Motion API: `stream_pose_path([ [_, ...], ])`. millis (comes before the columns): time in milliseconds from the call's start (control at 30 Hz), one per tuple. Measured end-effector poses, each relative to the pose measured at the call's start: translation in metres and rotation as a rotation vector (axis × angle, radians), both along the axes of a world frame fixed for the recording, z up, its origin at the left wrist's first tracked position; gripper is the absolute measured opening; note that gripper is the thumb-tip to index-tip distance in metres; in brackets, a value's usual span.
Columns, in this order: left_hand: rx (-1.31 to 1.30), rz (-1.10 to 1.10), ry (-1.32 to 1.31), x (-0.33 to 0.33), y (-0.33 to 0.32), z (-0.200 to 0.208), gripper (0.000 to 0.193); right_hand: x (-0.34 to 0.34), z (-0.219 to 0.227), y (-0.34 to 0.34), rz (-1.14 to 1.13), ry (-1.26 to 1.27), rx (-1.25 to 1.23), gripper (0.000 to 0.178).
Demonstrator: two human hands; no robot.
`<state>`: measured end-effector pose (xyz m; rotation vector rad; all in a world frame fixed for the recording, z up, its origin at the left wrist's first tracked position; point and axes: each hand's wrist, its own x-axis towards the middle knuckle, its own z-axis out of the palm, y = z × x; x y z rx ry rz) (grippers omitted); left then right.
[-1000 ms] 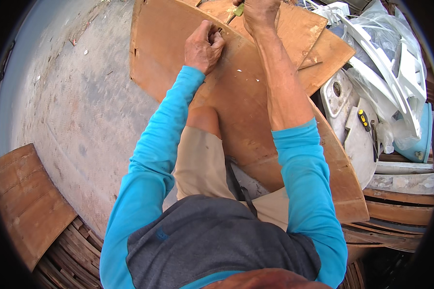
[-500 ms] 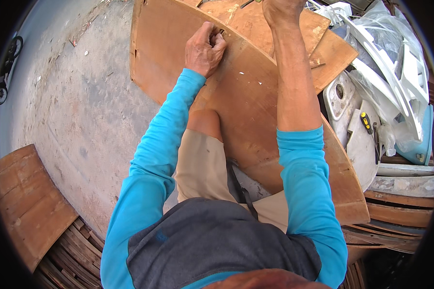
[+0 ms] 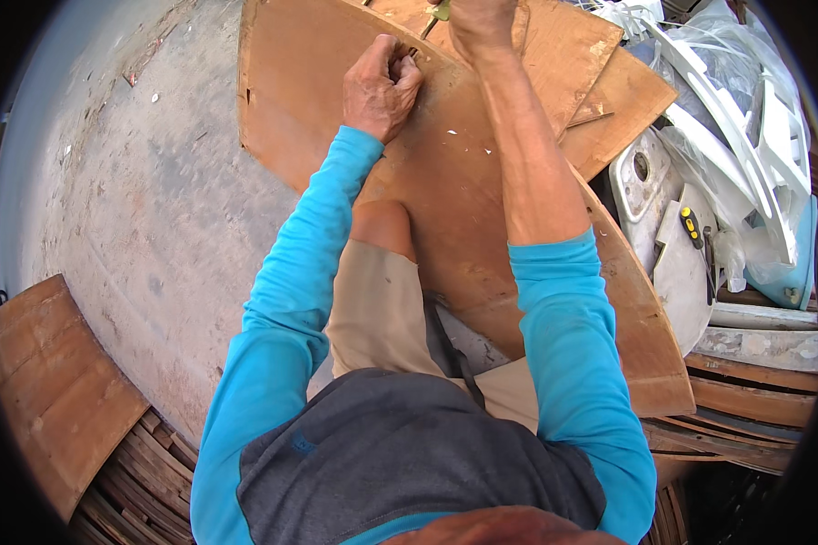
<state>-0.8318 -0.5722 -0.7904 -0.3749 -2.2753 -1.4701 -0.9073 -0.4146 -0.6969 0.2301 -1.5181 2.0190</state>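
Observation:
A large curved brown wooden board [image 3: 454,218] lies slanting across my lap. Close to its far edge, my left hand [image 3: 382,88] rests on it with fingers curled in a pinch. A small dark bit [image 3: 413,53] shows at those fingertips, too small to name. My right hand [image 3: 482,27] is raised at the top of the view, partly cut off by the frame. It is closed around a tool with a green handle [image 3: 442,11] and a thin dark shaft, whose tip is near the board's edge by my left hand.
More wooden boards [image 3: 627,113] lie beyond the far edge. On the right are white plastic parts [image 3: 727,118] in clear wrap and a yellow-black handled tool [image 3: 691,227] on a white panel. Stacked curved boards [image 3: 754,401] lie lower right; another board [image 3: 59,381] sits lower left.
My right hand has swung left and slightly down, bringing the green-handled tool closer to my left hand. My left hand and the board have shifted slightly up and left in view.

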Motion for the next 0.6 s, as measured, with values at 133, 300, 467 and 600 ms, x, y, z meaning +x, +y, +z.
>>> stream_pose_path([
  [133, -0.013, 0.024, -0.013, -0.001, -0.007, 0.0, 0.012, 0.008, 0.015, -0.014, -0.018, -0.032, 0.078, 0.004],
  [300, 0.021, -0.018, -0.014, -0.002, 0.004, 0.0, 0.011, -0.008, -0.021, -0.022, -0.226, 0.105, 0.011, 0.006],
  [467, 0.015, 0.004, -0.036, 0.001, -0.003, -0.006, 0.013, 0.013, 0.004, -0.024, -0.137, -0.025, 0.231, 0.015],
  [600, 0.049, 0.007, -0.073, 0.003, -0.002, -0.003, 0.015, 0.057, 0.025, 0.015, -0.16, 0.127, 0.303, 0.013],
])
